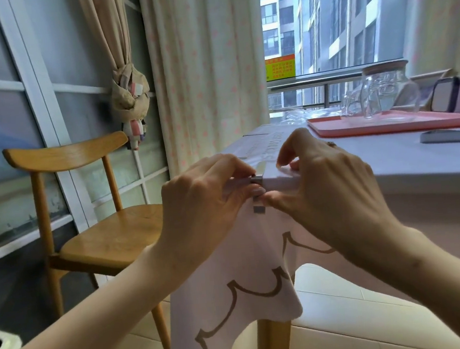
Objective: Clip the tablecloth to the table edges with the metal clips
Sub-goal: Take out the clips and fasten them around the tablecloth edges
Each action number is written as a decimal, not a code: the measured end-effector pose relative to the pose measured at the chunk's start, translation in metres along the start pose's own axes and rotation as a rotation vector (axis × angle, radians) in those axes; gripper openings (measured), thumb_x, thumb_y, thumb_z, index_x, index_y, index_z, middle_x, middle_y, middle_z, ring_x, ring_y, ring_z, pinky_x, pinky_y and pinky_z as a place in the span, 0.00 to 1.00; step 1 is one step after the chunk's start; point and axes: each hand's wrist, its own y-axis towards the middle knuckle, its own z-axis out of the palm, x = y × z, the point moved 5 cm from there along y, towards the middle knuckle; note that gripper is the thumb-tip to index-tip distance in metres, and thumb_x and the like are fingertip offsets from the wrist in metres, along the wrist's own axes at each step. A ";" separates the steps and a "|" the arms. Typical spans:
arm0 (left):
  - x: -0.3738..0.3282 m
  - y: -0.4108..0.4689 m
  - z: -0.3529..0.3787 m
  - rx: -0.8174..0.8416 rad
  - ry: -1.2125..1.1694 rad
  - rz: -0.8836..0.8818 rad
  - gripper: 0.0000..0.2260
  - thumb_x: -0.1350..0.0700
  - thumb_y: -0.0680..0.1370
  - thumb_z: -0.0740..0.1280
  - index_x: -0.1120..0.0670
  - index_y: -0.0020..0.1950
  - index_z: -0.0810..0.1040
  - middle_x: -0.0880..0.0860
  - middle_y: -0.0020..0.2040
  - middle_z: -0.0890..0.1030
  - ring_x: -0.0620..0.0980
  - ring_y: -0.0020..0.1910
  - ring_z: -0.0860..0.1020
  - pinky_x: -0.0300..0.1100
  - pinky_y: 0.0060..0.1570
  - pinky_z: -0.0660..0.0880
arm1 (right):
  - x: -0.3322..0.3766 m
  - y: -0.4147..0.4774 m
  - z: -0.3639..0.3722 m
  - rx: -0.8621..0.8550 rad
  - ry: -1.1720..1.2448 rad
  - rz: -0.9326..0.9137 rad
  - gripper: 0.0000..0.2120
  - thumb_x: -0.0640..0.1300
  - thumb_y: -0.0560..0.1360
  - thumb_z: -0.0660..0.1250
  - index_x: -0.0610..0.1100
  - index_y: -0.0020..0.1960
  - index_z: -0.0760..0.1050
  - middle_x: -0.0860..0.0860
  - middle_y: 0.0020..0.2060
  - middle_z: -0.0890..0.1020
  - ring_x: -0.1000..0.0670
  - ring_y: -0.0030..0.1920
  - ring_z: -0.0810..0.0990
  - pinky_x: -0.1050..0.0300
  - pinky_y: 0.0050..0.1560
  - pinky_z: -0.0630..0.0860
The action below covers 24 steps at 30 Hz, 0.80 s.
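A chair point(89, 236) stands at the left. At frame centre the left hand point(206, 201) pinches the clip point(257, 179) between thumb and curled fingers, at the tabletop point(416, 158) corner. The tablecloth point(233, 285) hangs below. The right hand point(327, 190) pinches the cloth-covered corner, its thumb touching the clip's lower end

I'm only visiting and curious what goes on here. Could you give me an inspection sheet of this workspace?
Surface: table covered by tablecloth, its corner hanging down.
Job's things: metal clip sits on the table corner.
Clutter: pink tray bearing a glass jug; grey flat piece near it.
Hands: left hand pinches the metal clip; right hand pinches the tablecloth at the corner.
Cables: nothing seen.
Surroundings: wooden chair, curtains, window.
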 end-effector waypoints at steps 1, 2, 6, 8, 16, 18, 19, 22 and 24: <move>0.000 0.001 0.000 -0.009 0.004 -0.016 0.15 0.43 0.72 0.65 0.54 0.44 0.81 0.49 0.39 0.83 0.47 0.38 0.81 0.45 0.34 0.79 | -0.001 0.002 0.000 -0.003 0.002 0.004 0.22 0.57 0.67 0.73 0.52 0.49 0.62 0.52 0.50 0.79 0.47 0.52 0.76 0.58 0.43 0.58; 0.000 0.002 0.001 -0.018 0.014 -0.028 0.15 0.43 0.72 0.65 0.53 0.43 0.81 0.48 0.38 0.83 0.47 0.37 0.81 0.45 0.34 0.78 | -0.002 0.003 0.000 -0.003 0.004 0.008 0.22 0.56 0.67 0.73 0.52 0.49 0.63 0.52 0.50 0.79 0.47 0.52 0.76 0.57 0.43 0.59; -0.002 0.003 0.001 -0.036 0.051 -0.044 0.13 0.43 0.71 0.66 0.52 0.42 0.81 0.48 0.37 0.83 0.48 0.36 0.80 0.45 0.32 0.78 | -0.003 0.005 0.001 0.010 -0.011 0.011 0.23 0.55 0.67 0.74 0.52 0.49 0.62 0.53 0.49 0.77 0.47 0.52 0.77 0.57 0.42 0.60; -0.003 0.003 0.001 -0.039 0.061 -0.040 0.12 0.44 0.71 0.66 0.52 0.42 0.80 0.48 0.37 0.83 0.48 0.36 0.80 0.44 0.31 0.77 | -0.002 0.005 0.001 0.017 -0.018 0.008 0.22 0.55 0.67 0.74 0.52 0.49 0.63 0.53 0.50 0.78 0.47 0.52 0.77 0.57 0.43 0.60; 0.010 -0.003 0.009 0.150 0.049 0.226 0.23 0.39 0.72 0.64 0.53 0.60 0.74 0.51 0.53 0.82 0.51 0.50 0.79 0.47 0.48 0.77 | -0.004 -0.003 0.011 0.104 -0.282 -0.200 0.36 0.61 0.54 0.78 0.43 0.55 0.74 0.46 0.48 0.80 0.41 0.48 0.78 0.51 0.45 0.72; 0.011 -0.010 0.015 0.222 0.092 0.270 0.28 0.37 0.70 0.65 0.52 0.64 0.68 0.51 0.59 0.79 0.52 0.57 0.77 0.49 0.55 0.74 | -0.008 -0.006 0.015 0.094 -0.359 -0.247 0.34 0.59 0.54 0.79 0.42 0.53 0.75 0.45 0.46 0.80 0.40 0.45 0.78 0.49 0.43 0.74; 0.012 -0.013 0.016 0.234 0.113 0.267 0.30 0.37 0.69 0.65 0.52 0.65 0.67 0.52 0.60 0.78 0.52 0.59 0.76 0.50 0.57 0.72 | -0.009 -0.007 0.017 0.081 -0.381 -0.262 0.32 0.57 0.55 0.79 0.42 0.52 0.76 0.44 0.46 0.80 0.40 0.45 0.77 0.50 0.43 0.74; 0.006 -0.016 0.017 0.172 0.160 0.250 0.29 0.38 0.70 0.66 0.54 0.63 0.68 0.53 0.58 0.79 0.51 0.58 0.76 0.48 0.58 0.72 | -0.009 -0.007 0.016 0.037 -0.398 -0.277 0.26 0.55 0.60 0.77 0.41 0.51 0.77 0.45 0.45 0.81 0.40 0.44 0.77 0.50 0.42 0.74; 0.001 -0.013 0.016 0.116 0.172 0.263 0.25 0.40 0.72 0.66 0.55 0.61 0.70 0.53 0.56 0.80 0.52 0.55 0.78 0.49 0.53 0.74 | -0.009 -0.008 0.015 -0.010 -0.397 -0.292 0.21 0.53 0.63 0.76 0.42 0.50 0.77 0.45 0.44 0.81 0.41 0.44 0.78 0.51 0.41 0.74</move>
